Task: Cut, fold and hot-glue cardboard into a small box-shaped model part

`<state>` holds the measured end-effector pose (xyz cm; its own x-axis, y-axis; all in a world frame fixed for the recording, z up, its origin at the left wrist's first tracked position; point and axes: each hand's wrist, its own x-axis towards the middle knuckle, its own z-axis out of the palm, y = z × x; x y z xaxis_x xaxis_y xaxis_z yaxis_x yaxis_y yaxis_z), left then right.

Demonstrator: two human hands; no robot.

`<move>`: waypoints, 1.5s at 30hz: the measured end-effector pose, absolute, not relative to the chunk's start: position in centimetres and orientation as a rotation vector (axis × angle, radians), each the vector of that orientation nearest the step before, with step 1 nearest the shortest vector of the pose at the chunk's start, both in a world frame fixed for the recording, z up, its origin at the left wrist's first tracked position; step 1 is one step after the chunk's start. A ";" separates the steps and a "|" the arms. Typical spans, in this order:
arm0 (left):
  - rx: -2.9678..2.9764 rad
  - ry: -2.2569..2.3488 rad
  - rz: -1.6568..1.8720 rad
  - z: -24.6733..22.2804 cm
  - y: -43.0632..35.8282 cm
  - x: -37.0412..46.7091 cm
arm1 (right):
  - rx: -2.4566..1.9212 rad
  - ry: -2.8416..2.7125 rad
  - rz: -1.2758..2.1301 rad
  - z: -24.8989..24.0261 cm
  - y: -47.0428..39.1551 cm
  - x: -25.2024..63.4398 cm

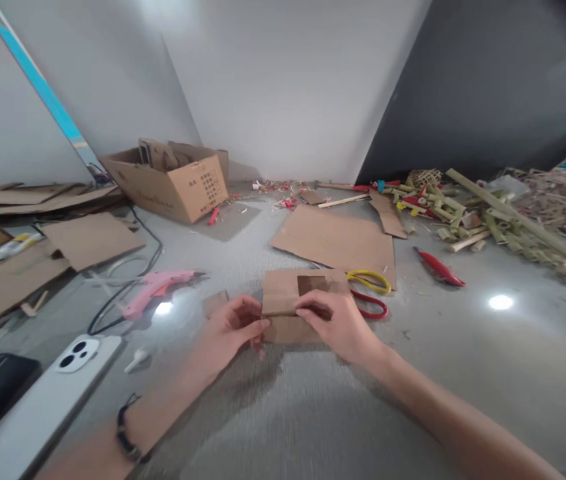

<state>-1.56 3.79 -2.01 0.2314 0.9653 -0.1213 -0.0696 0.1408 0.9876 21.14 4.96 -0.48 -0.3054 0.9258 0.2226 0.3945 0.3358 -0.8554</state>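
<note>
A small folded cardboard piece (280, 293) with a rectangular cut-out stands in front of me, a crease running across it. My left hand (240, 323) pinches its left edge at the crease between thumb and fingers. My right hand (335, 323) has thumb and fingertips closed on the cardboard just below the cut-out. Behind its right side lie scissors (375, 310) with one yellow and one red handle loop; their blades are hidden. To the left of my left hand rests a small cardboard scrap (215, 303).
A pink glue gun (155, 290) with a black cable lies left, near a white phone (63, 393) and an earbud (137, 360). Behind are a flat cardboard sheet (335, 237) and an open box (183, 187). A red-handled tool (440, 268) and bamboo pieces (503, 227) lie right.
</note>
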 end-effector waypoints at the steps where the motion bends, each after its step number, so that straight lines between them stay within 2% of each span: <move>1: 1.143 1.030 0.984 -2.0 3.7 -1.6 | -1.174 -1.853 0.911 -0.5 5.0 21.2; 21: 1.167 1.021 0.898 -1.5 3.1 -1.4 | -1.268 -1.606 1.119 0.2 4.9 21.1; 33: 1.095 1.093 0.938 -1.3 3.0 -1.0 | -1.311 -1.656 1.180 0.2 4.5 21.1; 39: 1.065 1.142 0.961 -1.0 3.0 -0.7 | -1.197 -1.628 1.260 0.2 4.4 21.1; 45: 1.076 1.122 0.947 -0.6 2.9 -0.7 | -1.284 -1.648 1.208 0.1 4.2 21.2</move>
<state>-0.67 2.85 -0.55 0.1888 0.9584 -0.2140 -0.0498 0.2270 0.9726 21.19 4.17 0.07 -0.2518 0.9677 -0.0105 0.3012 0.0680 -0.9511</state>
